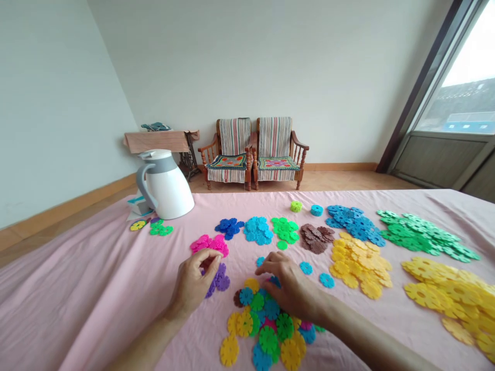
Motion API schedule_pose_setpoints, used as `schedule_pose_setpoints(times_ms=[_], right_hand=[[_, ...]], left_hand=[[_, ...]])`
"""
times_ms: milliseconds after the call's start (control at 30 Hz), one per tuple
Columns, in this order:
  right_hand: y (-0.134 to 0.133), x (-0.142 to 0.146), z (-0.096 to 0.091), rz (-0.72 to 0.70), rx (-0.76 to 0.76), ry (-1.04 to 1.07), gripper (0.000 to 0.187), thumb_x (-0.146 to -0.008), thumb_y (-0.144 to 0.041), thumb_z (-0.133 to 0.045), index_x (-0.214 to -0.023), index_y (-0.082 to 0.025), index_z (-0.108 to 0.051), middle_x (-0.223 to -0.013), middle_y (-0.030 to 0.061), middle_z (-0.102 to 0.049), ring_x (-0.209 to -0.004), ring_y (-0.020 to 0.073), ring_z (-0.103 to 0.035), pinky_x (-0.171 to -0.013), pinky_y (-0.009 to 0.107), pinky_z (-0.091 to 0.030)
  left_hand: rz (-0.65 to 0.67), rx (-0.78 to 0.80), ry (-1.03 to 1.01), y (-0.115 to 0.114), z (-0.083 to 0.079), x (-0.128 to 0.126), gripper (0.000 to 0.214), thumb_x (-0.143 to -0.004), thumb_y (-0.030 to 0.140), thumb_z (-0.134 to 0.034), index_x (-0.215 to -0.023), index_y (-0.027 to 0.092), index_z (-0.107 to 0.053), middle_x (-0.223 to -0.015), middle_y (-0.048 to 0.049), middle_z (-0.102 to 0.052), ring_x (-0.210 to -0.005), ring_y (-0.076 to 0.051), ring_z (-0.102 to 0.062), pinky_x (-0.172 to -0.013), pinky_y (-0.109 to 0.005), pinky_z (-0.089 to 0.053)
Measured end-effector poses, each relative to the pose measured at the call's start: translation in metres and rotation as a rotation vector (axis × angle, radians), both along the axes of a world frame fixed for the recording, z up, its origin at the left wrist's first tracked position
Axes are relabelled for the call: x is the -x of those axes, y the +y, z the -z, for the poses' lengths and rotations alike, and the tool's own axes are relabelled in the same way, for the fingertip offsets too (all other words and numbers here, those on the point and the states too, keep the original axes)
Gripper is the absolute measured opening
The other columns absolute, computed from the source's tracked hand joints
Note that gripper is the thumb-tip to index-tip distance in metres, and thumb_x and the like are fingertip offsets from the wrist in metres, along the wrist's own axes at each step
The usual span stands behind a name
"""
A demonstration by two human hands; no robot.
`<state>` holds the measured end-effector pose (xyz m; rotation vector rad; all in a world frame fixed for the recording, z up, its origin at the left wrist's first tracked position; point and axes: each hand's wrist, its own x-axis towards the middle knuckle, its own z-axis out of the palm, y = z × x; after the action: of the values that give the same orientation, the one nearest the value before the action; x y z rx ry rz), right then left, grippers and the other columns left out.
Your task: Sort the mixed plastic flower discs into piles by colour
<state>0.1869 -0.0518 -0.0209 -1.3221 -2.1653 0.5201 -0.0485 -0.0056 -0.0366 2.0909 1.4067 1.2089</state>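
Note:
My left hand is curled, fingertips pinched over the purple snowflake discs; whether a disc is between them is hidden. My right hand lies palm down with bent fingers on the far edge of a mixed pile of coloured discs, touching a blue one. Sorted heaps lie beyond: pink, dark blue, light blue, green and brown.
A pink cloth covers the table. A white jug stands at the far left. Big heaps of blue, green and yellow discs fill the right side, another yellow heap nearer. Two wooden chairs stand behind.

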Motion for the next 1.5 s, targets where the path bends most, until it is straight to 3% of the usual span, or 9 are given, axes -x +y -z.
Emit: schedule_pose_setpoints(times_ms=[167,333,533,700,900,1000,1100,1333,1500], right_hand=[[0.007,0.016,0.002,-0.066,0.039,-0.038,0.025,-0.075,-0.015,-0.058,-0.097,-0.022,-0.068,-0.097,0.0056,-0.063,-0.095,0.0195,-0.055,-0.084,0.031,-0.042],[0.003,0.016,0.003,-0.001,0.07,-0.026,0.018,-0.07,-0.011,-0.056,-0.085,-0.02,-0.061,-0.083,0.0023,-0.064,-0.078,0.0162,-0.056,-0.07,0.027,-0.043],[-0.005,0.002,-0.005,0.054,0.127,0.141,0.012,-0.076,-0.013,-0.05,-0.076,-0.02,-0.059,-0.07,-0.0016,-0.063,-0.065,0.0117,-0.057,-0.059,0.022,-0.042],[-0.001,-0.055,-0.004,0.228,0.042,0.133,0.013,-0.079,-0.024,-0.049,-0.073,-0.02,-0.06,-0.064,-0.0008,-0.063,-0.06,0.0137,-0.058,-0.058,0.026,-0.045],[-0.006,-0.162,0.026,0.587,-0.06,0.035,0.021,-0.076,-0.038,-0.049,-0.073,-0.021,-0.063,-0.07,0.0042,-0.068,-0.065,0.0202,-0.062,-0.063,0.032,-0.047],[-0.012,-0.188,0.033,0.715,-0.106,-0.012,0.024,-0.075,-0.039,-0.049,-0.078,-0.022,-0.065,-0.077,0.0062,-0.07,-0.069,0.0228,-0.064,-0.065,0.036,-0.047],[-0.015,-0.178,0.028,0.734,-0.135,-0.019,0.026,-0.077,-0.038,-0.048,-0.083,-0.022,-0.066,-0.082,0.0068,-0.07,-0.072,0.023,-0.064,-0.067,0.037,-0.046],[-0.031,-0.097,0.005,0.272,0.081,-0.01,0.011,-0.079,-0.027,-0.052,-0.075,-0.022,-0.061,-0.076,0.0014,-0.064,-0.071,0.0158,-0.058,-0.066,0.028,-0.045],[-0.051,-0.076,0.004,0.155,0.129,-0.092,0.009,-0.078,-0.024,-0.059,-0.086,-0.022,-0.058,-0.086,0.0019,-0.058,-0.08,0.0166,-0.053,-0.073,0.031,-0.043]], left_hand=[[0.009,-0.008,-0.012,-0.001,-0.003,-0.001,0.02,-0.081,0.033,-0.054,-0.078,0.017,-0.066,-0.071,-0.002,-0.068,-0.063,-0.014,-0.062,-0.061,-0.022,-0.049],[0.019,-0.012,-0.014,0.0,0.0,-0.001,0.018,-0.082,0.03,-0.054,-0.08,0.017,-0.066,-0.074,-0.0019,-0.069,-0.066,-0.014,-0.063,-0.063,-0.022,-0.049],[0.018,-0.012,0.001,-0.001,0.0,0.0,0.019,-0.082,0.03,-0.052,-0.079,0.017,-0.066,-0.074,-0.0022,-0.069,-0.067,-0.015,-0.063,-0.064,-0.023,-0.049],[0.003,-0.017,0.007,0.0,-0.001,0.0,0.02,-0.081,0.032,-0.052,-0.077,0.018,-0.066,-0.07,-0.0008,-0.069,-0.062,-0.014,-0.062,-0.06,-0.021,-0.048],[0.011,-0.015,0.022,0.001,0.002,-0.001,0.021,-0.082,0.033,-0.052,-0.078,0.018,-0.066,-0.071,-0.0008,-0.069,-0.063,-0.014,-0.062,-0.06,-0.021,-0.048],[0.011,-0.003,0.023,0.001,0.002,-0.001,0.021,-0.082,0.034,-0.052,-0.079,0.018,-0.065,-0.07,-0.0005,-0.068,-0.062,-0.014,-0.062,-0.06,-0.022,-0.048],[0.008,0.007,0.025,0.002,0.002,-0.001,0.02,-0.082,0.034,-0.053,-0.079,0.018,-0.065,-0.07,-0.0002,-0.068,-0.06,-0.014,-0.06,-0.06,-0.022,-0.047],[0.005,-0.006,0.017,0.0,0.002,0.0,0.02,-0.082,0.034,-0.054,-0.079,0.017,-0.065,-0.07,-0.0005,-0.067,-0.063,-0.014,-0.061,-0.061,-0.022,-0.047],[0.006,-0.003,0.014,0.0,0.002,0.001,0.02,-0.082,0.033,-0.053,-0.078,0.017,-0.065,-0.07,-0.0003,-0.067,-0.064,-0.014,-0.061,-0.062,-0.022,-0.047]])
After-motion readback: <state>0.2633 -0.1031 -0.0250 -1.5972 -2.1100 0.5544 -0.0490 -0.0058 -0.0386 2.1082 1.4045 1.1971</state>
